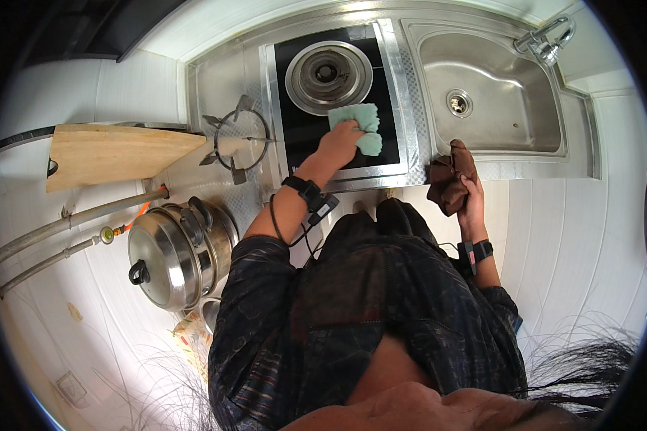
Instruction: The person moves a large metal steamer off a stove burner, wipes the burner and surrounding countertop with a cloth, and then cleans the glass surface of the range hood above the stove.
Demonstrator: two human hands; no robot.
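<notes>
My left hand (341, 143) presses a pale green cloth (367, 119) onto the black glass top of a gas stove (312, 141), just below the round burner (326, 73). Some of the cloth spreads out past the fingers. At the sink's front edge, my right hand (470, 196) grips a bunched brown cloth (446, 183), which hangs over the counter's rim. Left of the stove, a metal pot support (269, 141) with several prongs lies on the steel counter.
A steel sink (490, 129) with a chrome faucet (544, 43) is at the right. To the left are a wooden board (113, 156), metal pipes (81, 215) and a lidded steel pot (164, 258). The counter's front edge (356, 186) runs before me.
</notes>
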